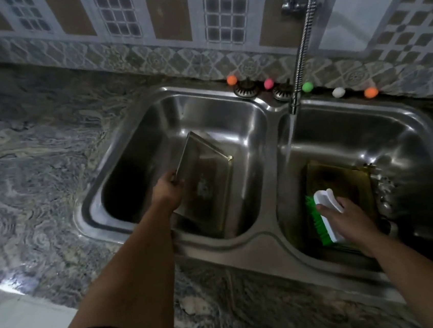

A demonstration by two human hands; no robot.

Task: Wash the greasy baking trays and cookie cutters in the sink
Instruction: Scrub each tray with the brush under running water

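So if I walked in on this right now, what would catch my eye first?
Probably the water running from the tap into the right basin, where the right hand holds a white brush with green bristles over a dark tray. Next, the left hand gripping a tilted metal tray in the left basin. Then the row of bright little balls along the sink's back edge.

A tilted tray (207,188) fills the left basin's right half; its left half lies open.
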